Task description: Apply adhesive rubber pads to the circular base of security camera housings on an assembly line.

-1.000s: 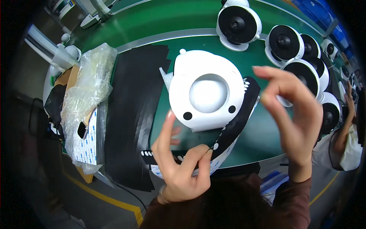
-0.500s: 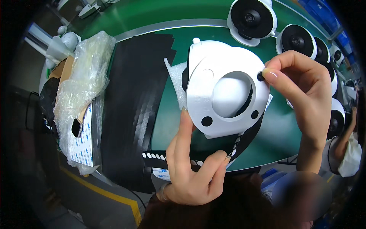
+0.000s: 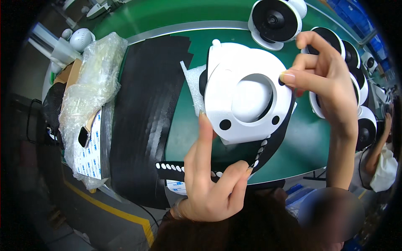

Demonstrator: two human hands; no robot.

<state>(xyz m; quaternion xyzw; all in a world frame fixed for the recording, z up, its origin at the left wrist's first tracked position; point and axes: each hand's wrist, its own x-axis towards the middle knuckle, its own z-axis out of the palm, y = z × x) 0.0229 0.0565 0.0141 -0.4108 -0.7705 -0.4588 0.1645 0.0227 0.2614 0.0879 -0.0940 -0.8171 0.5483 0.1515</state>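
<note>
Upward: housing base (image 3: 226, 100) | left hand (image 3: 211, 188) pinches black strip (image 3: 274, 146), curving rightward | right hand (image 3: 330, 83) unclosed

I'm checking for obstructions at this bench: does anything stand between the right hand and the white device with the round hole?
Nothing visible does: the right hand's thumb already partly covers a black pad at the white device's right side. The left hand is at lower left, clear of that spot.
</note>
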